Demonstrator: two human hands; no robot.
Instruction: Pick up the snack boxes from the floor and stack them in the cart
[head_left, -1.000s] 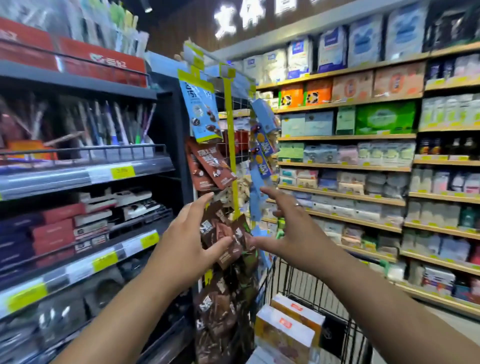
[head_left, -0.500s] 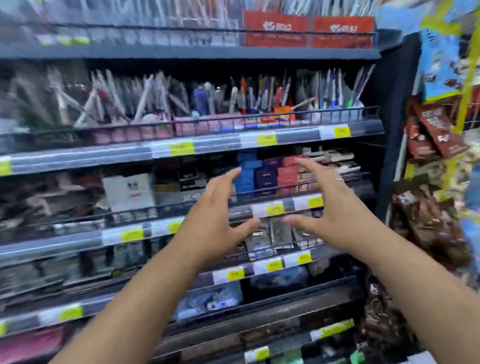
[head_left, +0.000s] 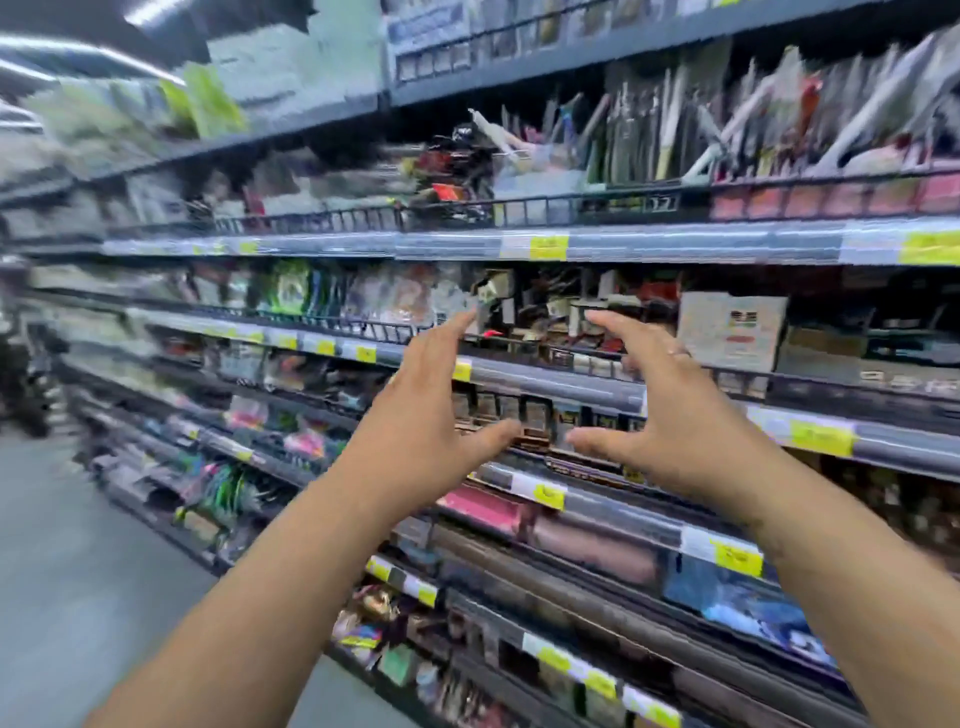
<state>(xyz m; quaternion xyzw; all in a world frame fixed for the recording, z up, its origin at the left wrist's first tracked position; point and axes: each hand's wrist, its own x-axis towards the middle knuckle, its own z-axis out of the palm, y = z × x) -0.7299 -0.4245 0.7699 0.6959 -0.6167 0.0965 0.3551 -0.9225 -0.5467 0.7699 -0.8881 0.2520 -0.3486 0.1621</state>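
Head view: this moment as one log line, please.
left hand: open, empty | right hand: open, empty | ahead: shelves | snack boxes, cart: not visible

Neither snack boxes nor the cart can be made out in the head view, which is blurred by motion. No box is held: the left hand (head_left: 415, 415) and the right hand (head_left: 675, 415) are raised apart before the shelves (head_left: 675, 244), palms turned toward each other, fingers spread and lightly bent, with nothing gripped between them.
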